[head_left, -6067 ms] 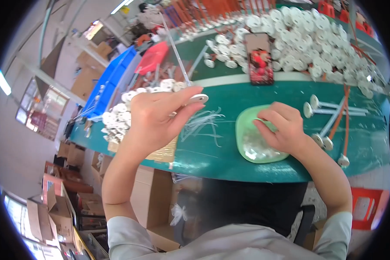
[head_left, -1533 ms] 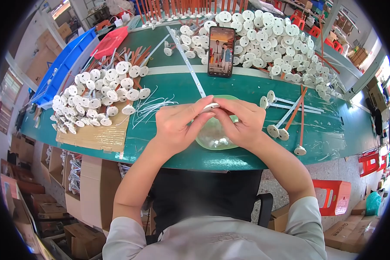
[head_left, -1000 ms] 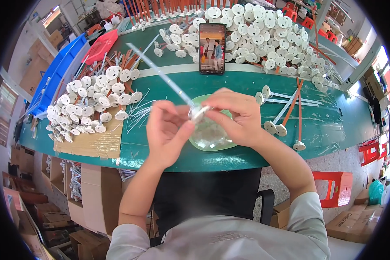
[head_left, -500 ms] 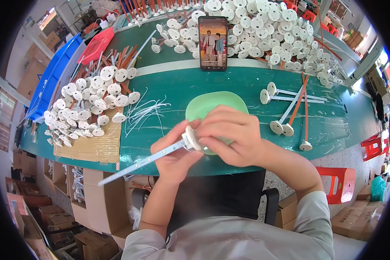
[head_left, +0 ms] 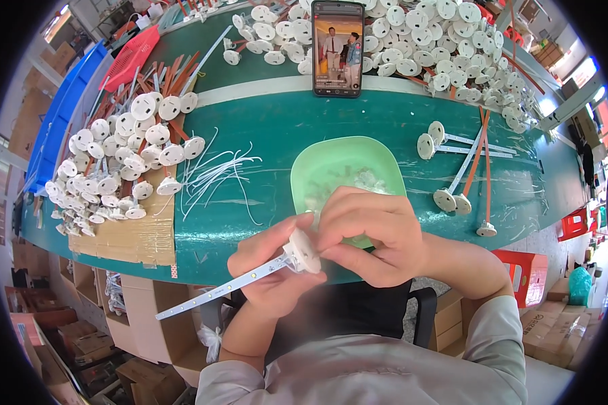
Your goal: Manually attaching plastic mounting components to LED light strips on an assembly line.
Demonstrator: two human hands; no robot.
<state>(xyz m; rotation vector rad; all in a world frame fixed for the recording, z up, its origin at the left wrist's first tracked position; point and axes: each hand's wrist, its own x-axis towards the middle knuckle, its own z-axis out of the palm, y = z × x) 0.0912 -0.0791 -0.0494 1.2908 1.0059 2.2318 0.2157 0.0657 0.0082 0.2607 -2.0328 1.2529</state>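
Between the fingers of my left hand (head_left: 267, 270) is the round white cap of an LED strip lamp (head_left: 304, 251). Its narrow strip, dotted with small LEDs, points down to the left. My right hand (head_left: 375, 236) has thumb and forefinger pinched at the cap's right face; anything between those fingertips is too small or hidden to make out. Just beyond my hands stands a light green bowl (head_left: 348, 145) holding small clear pieces, its near part covered by my right hand.
Many white-capped lamps (head_left: 142, 135) are heaped on cardboard at left, beside loose white wires (head_left: 219, 175). Several finished-looking lamps (head_left: 463, 169) lie at right. A phone (head_left: 338, 50) stands upright at the back, before another lamp pile (head_left: 446, 40). A blue tray (head_left: 67, 121) lines the left edge.
The view has shifted, and my hands with the lamp sit lower and nearer to me. More of the green bowl and its contents shows. My right fingers remain at the cap.
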